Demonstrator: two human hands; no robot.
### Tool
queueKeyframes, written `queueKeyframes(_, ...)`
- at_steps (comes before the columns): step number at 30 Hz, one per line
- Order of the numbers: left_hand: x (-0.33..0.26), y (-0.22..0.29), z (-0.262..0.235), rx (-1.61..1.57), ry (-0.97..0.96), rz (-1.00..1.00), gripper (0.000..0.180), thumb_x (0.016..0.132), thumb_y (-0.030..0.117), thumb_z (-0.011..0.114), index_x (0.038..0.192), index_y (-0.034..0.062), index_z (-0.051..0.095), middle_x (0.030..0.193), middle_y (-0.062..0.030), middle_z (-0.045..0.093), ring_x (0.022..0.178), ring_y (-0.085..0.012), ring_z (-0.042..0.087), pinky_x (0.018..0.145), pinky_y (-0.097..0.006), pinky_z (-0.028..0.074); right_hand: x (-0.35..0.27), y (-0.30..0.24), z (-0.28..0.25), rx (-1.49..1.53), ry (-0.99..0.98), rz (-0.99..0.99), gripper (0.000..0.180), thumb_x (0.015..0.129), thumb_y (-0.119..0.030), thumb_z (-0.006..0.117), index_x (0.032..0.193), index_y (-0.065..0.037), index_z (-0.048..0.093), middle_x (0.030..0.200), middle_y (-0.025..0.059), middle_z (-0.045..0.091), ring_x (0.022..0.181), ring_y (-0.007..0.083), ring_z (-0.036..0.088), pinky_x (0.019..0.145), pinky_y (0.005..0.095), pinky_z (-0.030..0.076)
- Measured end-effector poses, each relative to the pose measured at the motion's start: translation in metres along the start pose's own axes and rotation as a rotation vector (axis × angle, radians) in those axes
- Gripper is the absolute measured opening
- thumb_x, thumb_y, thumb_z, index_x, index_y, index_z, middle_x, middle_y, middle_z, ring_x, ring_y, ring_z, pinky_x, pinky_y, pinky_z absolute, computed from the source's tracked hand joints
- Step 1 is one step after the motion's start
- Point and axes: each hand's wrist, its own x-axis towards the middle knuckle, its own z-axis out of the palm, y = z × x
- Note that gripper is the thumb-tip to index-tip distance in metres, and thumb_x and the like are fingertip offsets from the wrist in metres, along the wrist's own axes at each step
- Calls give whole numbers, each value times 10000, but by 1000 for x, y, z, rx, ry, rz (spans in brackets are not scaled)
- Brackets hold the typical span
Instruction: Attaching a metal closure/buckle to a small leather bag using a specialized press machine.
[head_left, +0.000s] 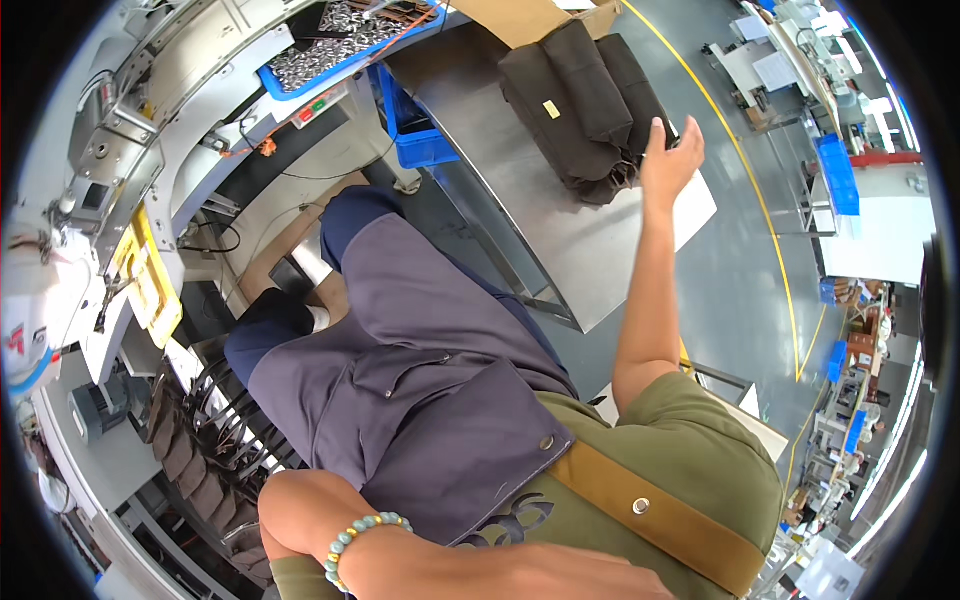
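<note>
We see the folded fabric stack (pixel 590 100) on the metal table (pixel 530 190), a cardboard box (pixel 530 15) behind it, a bin (pixel 415 130) left of the table.

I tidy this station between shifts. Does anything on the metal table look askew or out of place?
The stack of dark fabric pieces lies slanted and loosely piled, its lower end ragged beside the white sheet, which overhangs the table edge. The right hand reaches to the stack. Nothing looks spilled or damaged.

head view, steeply downward (fisheye)
</note>
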Motion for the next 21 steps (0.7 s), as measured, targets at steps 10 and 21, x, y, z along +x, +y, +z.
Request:
queueKeyframes(10,-63,77,-60,1069,-105,-164,440,1041,283,432,1007,-41,728,984,-229,729,903,-328,712,747,-367,556,45,14,0,272,233,270,407,919,-331,696,1019,62,726,967,200,741,873,314,708,814,385,524)
queueKeyframes(21,-137,59,-155,867,818,-37,500,1076,366,381,1320,-42,539,1318,-178,616,1151,-241,622,915,-340,478,-82,-195,-152,771,-207,-856,327,840,-92,599,1149,-37,692,1151,144,695,1088,313,665,1007,486,501)
